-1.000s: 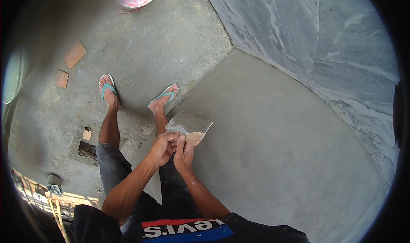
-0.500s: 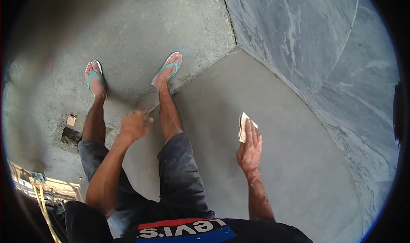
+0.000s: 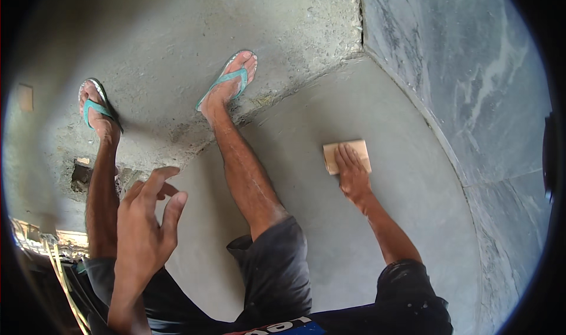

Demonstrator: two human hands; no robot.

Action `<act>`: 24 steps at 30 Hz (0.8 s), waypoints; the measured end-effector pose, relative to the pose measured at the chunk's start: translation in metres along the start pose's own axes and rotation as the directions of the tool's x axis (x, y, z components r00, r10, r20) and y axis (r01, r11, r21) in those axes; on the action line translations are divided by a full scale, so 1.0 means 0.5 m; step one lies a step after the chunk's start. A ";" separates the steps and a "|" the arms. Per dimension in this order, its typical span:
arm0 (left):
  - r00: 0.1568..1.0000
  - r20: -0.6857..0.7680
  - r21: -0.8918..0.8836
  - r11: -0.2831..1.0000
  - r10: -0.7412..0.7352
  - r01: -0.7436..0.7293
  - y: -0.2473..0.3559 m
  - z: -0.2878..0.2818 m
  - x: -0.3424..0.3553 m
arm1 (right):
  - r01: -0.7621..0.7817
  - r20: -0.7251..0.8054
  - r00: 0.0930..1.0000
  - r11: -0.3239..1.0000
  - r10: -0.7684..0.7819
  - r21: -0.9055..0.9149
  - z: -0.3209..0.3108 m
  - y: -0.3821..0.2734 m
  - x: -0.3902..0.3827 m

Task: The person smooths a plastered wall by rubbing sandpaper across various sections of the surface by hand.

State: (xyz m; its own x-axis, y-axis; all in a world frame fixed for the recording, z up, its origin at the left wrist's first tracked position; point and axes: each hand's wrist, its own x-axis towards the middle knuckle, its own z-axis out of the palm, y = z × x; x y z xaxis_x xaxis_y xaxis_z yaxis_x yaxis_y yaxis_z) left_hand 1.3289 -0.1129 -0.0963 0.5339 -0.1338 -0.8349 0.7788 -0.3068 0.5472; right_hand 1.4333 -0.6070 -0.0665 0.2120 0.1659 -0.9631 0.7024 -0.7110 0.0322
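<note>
My right hand [image 3: 354,173] lies over a folded tan sheet that looks like sandpaper [image 3: 358,148]. Its fingers are spread along the sheet, pressing it against a smooth grey cement surface [image 3: 407,217]. The sheet's underside is hidden. Above my left thigh is my left hand [image 3: 147,223], raised, with nothing in it. The thumb and fingers there are loosely bent and apart.
Grey veined marble slabs [image 3: 466,87] border the smooth surface on the right. My feet, in turquoise flip-flops [image 3: 242,76], stand on rough concrete [image 3: 171,52]. A broken hole [image 3: 81,179] lies at the left. Pale thin strips [image 3: 62,282] show at lower left.
The folded sandpaper has turned from a tilted, edge-on look to broad side up, slightly farther away. My left hand has come back and left, its fingers opening. The whole view has shifted.
</note>
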 end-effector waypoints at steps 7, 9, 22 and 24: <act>0.987 -0.074 -0.237 0.964 -0.142 0.121 0.019 -0.016 0.026 | -0.011 -0.107 0.994 0.998 0.004 -0.063 0.126 0.082 0.450; 0.982 -0.103 -0.267 0.955 -0.160 0.128 0.023 -0.017 0.024 | -0.079 0.025 0.996 0.971 0.087 -0.226 0.113 0.080 0.504; 0.990 -0.089 -0.292 0.953 -0.114 0.083 -0.007 -0.015 0.016 | -0.136 0.090 0.988 0.986 0.127 0.101 -0.098 -0.060 -0.314; 0.991 -0.066 -0.279 0.955 -0.120 0.097 0.002 -0.007 0.019 | -0.161 0.072 0.985 0.985 0.156 0.064 -0.079 -0.066 -0.277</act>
State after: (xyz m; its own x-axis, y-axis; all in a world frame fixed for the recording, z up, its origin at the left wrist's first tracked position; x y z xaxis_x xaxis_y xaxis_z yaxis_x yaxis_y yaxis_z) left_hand 1.3360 -0.1111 -0.1033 0.4569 -0.0332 -0.8889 0.8879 -0.0432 0.4580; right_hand 1.4074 -0.5793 0.0766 0.2697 0.0032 -0.9629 0.6143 -0.7706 0.1695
